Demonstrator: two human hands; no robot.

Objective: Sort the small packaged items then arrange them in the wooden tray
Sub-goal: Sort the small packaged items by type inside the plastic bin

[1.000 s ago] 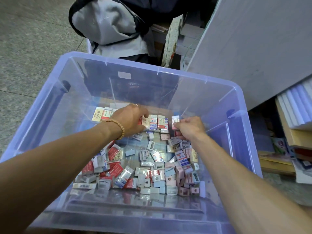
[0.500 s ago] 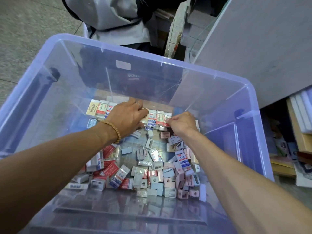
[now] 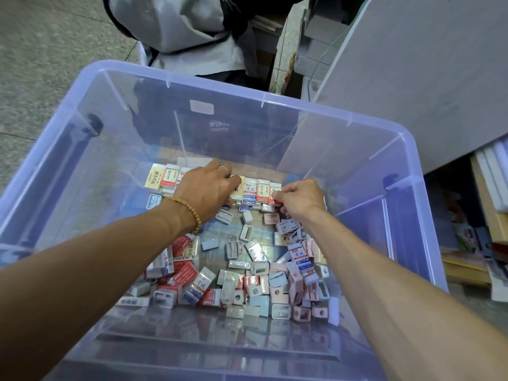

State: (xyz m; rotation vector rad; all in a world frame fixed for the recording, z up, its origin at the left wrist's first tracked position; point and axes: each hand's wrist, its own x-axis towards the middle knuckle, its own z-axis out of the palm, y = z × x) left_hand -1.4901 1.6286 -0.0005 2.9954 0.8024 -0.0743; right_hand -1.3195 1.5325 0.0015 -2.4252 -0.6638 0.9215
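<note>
A clear bluish plastic bin point(image 3: 275, 99) holds a loose pile of small packaged erasers and sharpeners point(image 3: 247, 276) on its floor. Along the far side stands a neat row of eraser packs point(image 3: 257, 191), with a brown strip showing behind it. My left hand point(image 3: 206, 191), with a bead bracelet on the wrist, lies over the middle of the row, and its fingers and thumb curl round a beige pack point(image 3: 237, 188). At the row's right end, my right hand point(image 3: 301, 198) pinches a red-and-white eraser pack point(image 3: 275, 194).
A grey-and-black bag point(image 3: 178, 23) sits beyond the bin's far rim. A large grey board point(image 3: 412, 78) leans at the right, with shelves of books and paper point(image 3: 492, 204) below it. Speckled floor point(image 3: 41, 64) lies to the left.
Both hands stay at the far row. My right hand has drawn slightly left against the row's right end. My left hand has spread further over the packs. The view has shifted a little.
</note>
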